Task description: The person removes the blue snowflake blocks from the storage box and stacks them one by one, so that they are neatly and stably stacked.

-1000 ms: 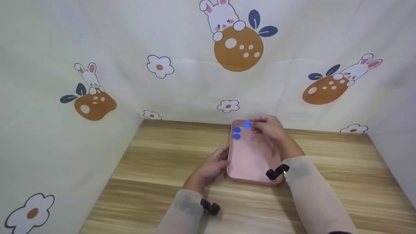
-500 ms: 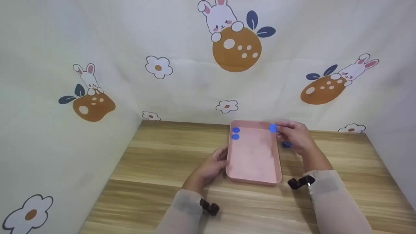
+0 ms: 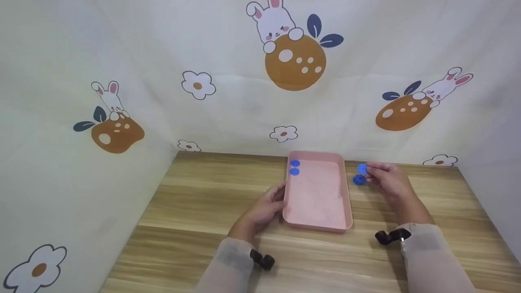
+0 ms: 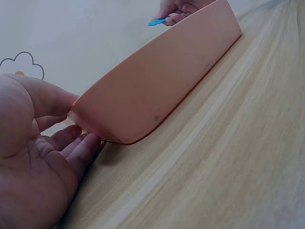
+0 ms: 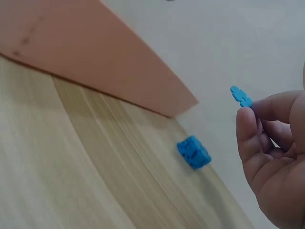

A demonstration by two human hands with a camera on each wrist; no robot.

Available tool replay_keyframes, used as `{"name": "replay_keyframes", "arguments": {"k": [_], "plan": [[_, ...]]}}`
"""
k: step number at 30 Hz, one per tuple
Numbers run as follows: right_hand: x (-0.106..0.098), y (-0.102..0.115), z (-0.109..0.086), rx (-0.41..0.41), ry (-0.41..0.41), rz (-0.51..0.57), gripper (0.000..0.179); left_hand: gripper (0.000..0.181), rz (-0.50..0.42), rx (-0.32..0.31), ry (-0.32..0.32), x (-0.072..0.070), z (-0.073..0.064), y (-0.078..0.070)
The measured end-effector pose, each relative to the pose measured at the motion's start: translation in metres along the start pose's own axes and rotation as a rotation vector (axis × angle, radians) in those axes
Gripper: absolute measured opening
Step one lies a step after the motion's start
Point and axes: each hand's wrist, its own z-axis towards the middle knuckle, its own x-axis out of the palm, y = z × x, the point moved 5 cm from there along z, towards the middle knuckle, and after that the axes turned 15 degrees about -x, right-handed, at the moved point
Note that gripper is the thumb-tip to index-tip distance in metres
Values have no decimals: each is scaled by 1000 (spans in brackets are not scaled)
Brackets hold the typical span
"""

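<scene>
My right hand (image 3: 388, 179) pinches a blue snowflake disc (image 3: 362, 168) between thumb and fingertips, right of the pink tray (image 3: 317, 227). Just below that disc in the head view sits a blue stack of such discs (image 3: 359, 180) on the table. The right wrist view shows the held disc (image 5: 241, 96) raised above the stack (image 5: 194, 152). Two more blue discs (image 3: 295, 163) lie one before the other in the tray's far left corner. Against the tray's left wall rests my left hand (image 3: 266, 207), its fingertips (image 4: 90, 143) touching the outside near the base.
A wood-grain table (image 3: 211, 191) stretches out on both sides of the tray. Pale cloth walls (image 3: 236, 114) printed with rabbits, oranges and flowers enclose it at the back and sides. Both sleeves carry a black wrist camera (image 3: 262, 259).
My right hand has carried the blue disc from over the tray's far end to the right, past the rim, to beside the stack. My left hand stays at the tray wall.
</scene>
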Motion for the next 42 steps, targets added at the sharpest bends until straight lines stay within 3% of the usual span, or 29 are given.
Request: {"name": "replay_keyframes", "arguments": {"k": [11, 18, 32, 42], "plan": [[-7, -15, -3, 62, 8, -10, 28, 69, 10, 31, 32, 0, 2, -1], [-11, -26, 1, 37, 22, -108, 41, 70, -2, 17, 24, 0, 2, 1], [-12, -31, 1, 32, 18, -268, 52, 71, 2, 6, 11, -1, 3, 2], [-11, -33, 2, 49, -7, -231, 53, 71, -12, 11, 29, 0, 1, 1]]}}
